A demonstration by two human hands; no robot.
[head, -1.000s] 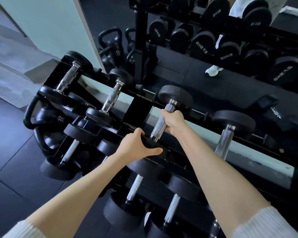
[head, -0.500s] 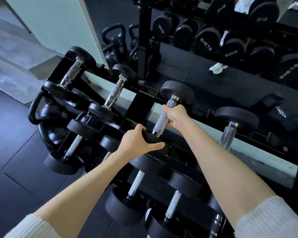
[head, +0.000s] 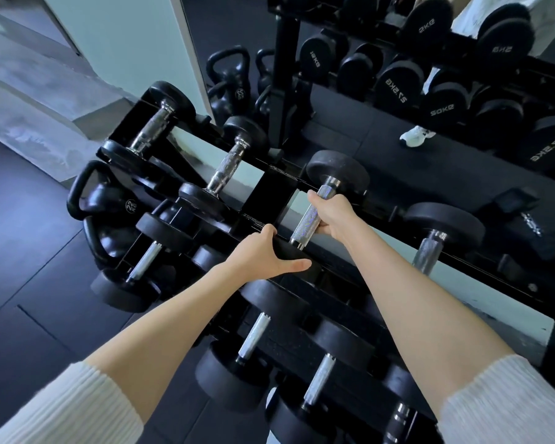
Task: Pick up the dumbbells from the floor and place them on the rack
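Black kettlebell (head: pixel 109 203) sits far left beside the rack (head: pixel 269 193). My left hand (head: pixel 263 254) cups the near head of the dumbbell (head: pixel 337 174) on the top tier; my right hand (head: pixel 334 216) grips its handle.

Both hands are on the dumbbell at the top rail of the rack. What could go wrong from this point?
1. The left hand cups the dumbbell's near head against the rack rail; its fingers could get pinched as the weight settles.
2. The right hand holds one side of the handle only; the dumbbell might roll or slip towards the lower-tier dumbbells.
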